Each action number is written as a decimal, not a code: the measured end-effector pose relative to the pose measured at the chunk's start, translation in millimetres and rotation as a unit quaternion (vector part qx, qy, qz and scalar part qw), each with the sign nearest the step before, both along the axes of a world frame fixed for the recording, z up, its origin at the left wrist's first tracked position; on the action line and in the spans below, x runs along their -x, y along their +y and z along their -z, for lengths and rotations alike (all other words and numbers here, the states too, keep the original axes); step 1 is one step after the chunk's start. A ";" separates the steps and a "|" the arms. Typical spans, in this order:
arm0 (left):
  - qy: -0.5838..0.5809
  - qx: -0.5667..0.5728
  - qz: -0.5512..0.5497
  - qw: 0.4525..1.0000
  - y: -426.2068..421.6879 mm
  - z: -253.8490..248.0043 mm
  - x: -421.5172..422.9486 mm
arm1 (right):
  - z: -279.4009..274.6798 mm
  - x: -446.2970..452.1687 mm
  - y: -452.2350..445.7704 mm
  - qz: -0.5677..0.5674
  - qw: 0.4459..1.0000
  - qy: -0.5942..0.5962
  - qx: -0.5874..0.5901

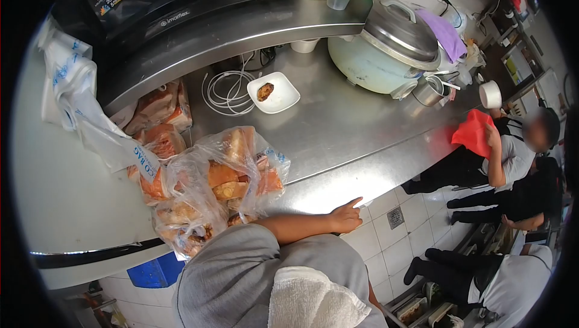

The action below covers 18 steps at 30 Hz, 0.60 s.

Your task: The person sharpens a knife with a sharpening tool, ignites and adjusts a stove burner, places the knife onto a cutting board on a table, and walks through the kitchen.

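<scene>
My left hand (347, 216) is at the metal counter's front edge, one finger stretched out and the others partly curled, with nothing in it. My right hand is out of view. Left of my forearm, clear plastic bags (226, 177) hold browned food pieces and orange-and-white packs. More orange-and-white packs (163, 141) lie behind them. A white square dish (280, 99) holds one small browned piece (265, 91). Beside the dish lies a coiled white cable (226, 105).
A large lidded cooker (380, 56) stands at the back of the counter (332, 129), near a metal pot (429, 91). Above runs a metal shelf (241, 41). White plastic bags (78, 93) hang at left. Several people (512, 153) stand at right, one holding a red cloth (473, 135).
</scene>
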State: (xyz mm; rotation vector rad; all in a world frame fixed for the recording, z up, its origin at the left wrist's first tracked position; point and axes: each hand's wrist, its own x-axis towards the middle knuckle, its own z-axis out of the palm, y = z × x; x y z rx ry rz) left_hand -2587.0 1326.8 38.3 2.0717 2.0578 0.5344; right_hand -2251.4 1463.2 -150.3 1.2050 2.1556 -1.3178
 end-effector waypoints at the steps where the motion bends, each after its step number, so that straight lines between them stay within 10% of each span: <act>1: 0.000 0.000 0.000 1.000 0.2 0.5 -0.2 | -0.3 0.0 0.1 0.001 1.000 -0.001 0.000; 18: -0.030 0.015 -0.005 0.999 -1.2 -8.3 2.5 | 3.7 -3.8 0.8 -0.011 1.000 0.013 -0.003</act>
